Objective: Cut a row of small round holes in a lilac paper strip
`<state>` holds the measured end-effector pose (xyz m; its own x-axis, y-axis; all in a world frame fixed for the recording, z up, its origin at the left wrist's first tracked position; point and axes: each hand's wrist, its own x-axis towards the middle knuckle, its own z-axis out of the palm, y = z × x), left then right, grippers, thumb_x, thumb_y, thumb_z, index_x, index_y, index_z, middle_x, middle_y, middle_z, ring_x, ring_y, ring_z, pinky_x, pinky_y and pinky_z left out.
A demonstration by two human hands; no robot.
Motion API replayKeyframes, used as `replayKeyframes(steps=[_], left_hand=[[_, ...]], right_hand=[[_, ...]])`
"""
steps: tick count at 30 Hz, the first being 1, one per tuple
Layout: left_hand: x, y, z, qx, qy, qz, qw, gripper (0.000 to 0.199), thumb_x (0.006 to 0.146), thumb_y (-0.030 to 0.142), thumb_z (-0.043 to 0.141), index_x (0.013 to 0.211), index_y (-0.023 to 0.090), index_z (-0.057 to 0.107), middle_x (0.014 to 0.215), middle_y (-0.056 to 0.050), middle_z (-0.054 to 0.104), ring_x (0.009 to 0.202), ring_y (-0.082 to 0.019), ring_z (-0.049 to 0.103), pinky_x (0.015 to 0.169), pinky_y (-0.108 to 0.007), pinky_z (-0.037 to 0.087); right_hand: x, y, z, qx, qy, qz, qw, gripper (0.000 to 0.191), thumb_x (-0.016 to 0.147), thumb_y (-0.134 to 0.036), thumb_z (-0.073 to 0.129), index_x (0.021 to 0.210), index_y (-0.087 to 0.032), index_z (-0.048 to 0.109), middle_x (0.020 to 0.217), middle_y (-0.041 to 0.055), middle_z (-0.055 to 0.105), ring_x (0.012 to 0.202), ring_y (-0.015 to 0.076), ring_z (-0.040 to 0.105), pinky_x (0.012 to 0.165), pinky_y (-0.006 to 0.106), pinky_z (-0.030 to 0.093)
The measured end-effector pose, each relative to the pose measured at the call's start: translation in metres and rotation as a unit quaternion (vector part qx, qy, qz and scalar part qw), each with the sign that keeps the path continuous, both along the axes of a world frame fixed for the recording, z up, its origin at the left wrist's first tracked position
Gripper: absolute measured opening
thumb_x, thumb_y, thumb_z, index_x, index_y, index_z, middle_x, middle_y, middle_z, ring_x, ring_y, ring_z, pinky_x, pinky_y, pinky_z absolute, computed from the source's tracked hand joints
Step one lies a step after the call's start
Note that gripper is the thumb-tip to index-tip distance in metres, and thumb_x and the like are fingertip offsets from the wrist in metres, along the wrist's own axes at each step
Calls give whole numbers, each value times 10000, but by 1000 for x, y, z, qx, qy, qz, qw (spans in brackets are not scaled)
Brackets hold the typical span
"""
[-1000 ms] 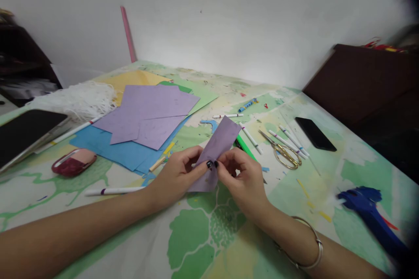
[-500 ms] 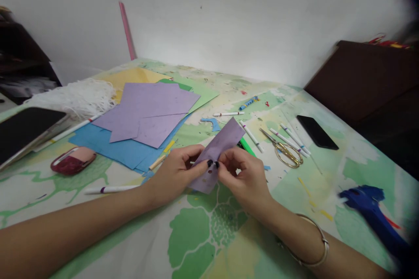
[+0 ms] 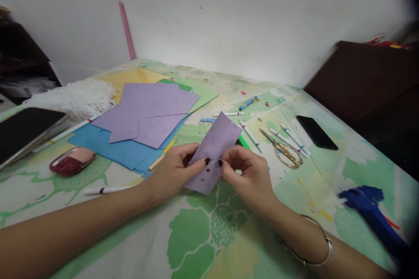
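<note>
A strip of purple paper with a few small holes near its lower end is held up, tilted, over the table. My left hand grips its left edge, thumb on the face and fingers behind. At the right edge, my right hand pinches the paper beside the holes; its other fingers are curled. Behind my right hand, a green object is partly hidden. Gold-handled scissors and several white markers lie beyond it.
Purple sheets overlap blue paper at the left, near white shredded strands. A maroon and pink case lies in front. On the right are a black phone and a blue glue gun. A small blue paper roll lies farther back.
The purple strip has turned to face me more broadly, its top shifting left. My right thumb has moved slightly right, away from my left thumb.
</note>
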<state>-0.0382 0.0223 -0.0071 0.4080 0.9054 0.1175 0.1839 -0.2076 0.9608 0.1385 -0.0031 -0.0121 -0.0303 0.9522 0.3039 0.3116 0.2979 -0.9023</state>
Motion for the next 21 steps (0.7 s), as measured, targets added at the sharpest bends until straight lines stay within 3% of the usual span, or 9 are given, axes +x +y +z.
replayKeyframes(steps=[3,6,8,10,13,16,21], left_hand=[[1,-1,-1,-23,-43,2,999,189,806,306,604,941,173,597,811,-16,664,719,-154,623,599,-249,516],[3,-3,-4,-63,-153,6,986,564,775,263,677,1256,261,383,947,-19,658,751,-173,668,617,-282,557],[2,-4,-6,-47,-175,14,983,724,777,239,689,1348,349,258,1038,-19,633,756,-169,672,618,-291,561],[0,-5,-6,18,-107,25,994,539,805,241,665,1278,345,429,1040,-11,621,802,-163,652,650,-278,534],[-3,-6,-4,130,46,34,990,106,845,262,612,919,246,685,882,-8,634,808,-158,604,684,-278,465],[-3,-6,-1,173,86,38,980,125,851,269,594,865,227,711,793,-1,651,764,-151,589,700,-288,432],[-1,-4,2,147,80,54,984,98,795,253,596,776,210,683,749,17,676,719,-147,594,686,-274,422]], right_hand=[[1,0,3,-55,69,30,996,29,734,-177,605,712,-170,587,610,-17,565,534,99,529,511,238,446],[1,0,5,-88,113,52,988,54,742,-188,618,704,-172,583,568,-37,550,497,85,520,490,222,435],[0,0,5,-89,120,54,987,58,744,-191,625,704,-172,588,568,-39,550,496,81,520,486,217,433],[-1,-1,5,-88,115,51,988,53,743,-193,629,711,-169,595,580,-36,556,504,81,524,486,216,433],[-2,-1,4,-87,103,51,990,60,744,-208,636,724,-162,603,593,-28,562,519,87,531,492,220,438],[-3,-2,3,-87,90,52,991,80,746,-225,649,720,-160,610,595,-24,563,531,95,528,504,232,451],[-1,-1,4,-118,161,68,978,90,729,-225,689,714,-162,626,616,-9,616,560,113,590,560,253,497]])
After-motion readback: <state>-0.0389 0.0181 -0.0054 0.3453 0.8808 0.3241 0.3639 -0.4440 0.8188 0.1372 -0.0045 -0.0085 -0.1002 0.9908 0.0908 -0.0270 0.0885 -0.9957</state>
